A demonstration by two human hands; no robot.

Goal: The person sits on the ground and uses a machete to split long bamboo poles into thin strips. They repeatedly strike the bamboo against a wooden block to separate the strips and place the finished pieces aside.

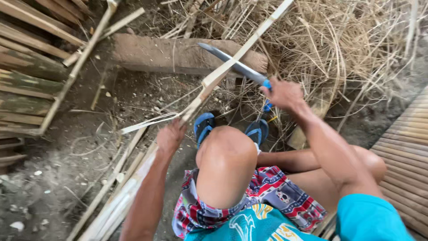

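My left hand (170, 136) grips the near end of a long bamboo strip (249, 44) that runs up and to the right, out of the top of the view. My right hand (284, 94) holds a long knife with a blue handle; its dark blade (227, 60) crosses the strip and bites into it near the middle. A thin sliver (149, 122) peels off to the left below the cut. My bent knee (225, 163) is between my arms, and my feet wear blue sandals (204, 126).
A weathered wooden block (178, 54) lies behind the strip. Dry bamboo shavings (356, 49) are heaped at the upper right. Stacked bamboo slats (26, 85) lie at the left, cut strips (120, 196) by my left leg, a slatted bamboo platform (405, 160) at the right.
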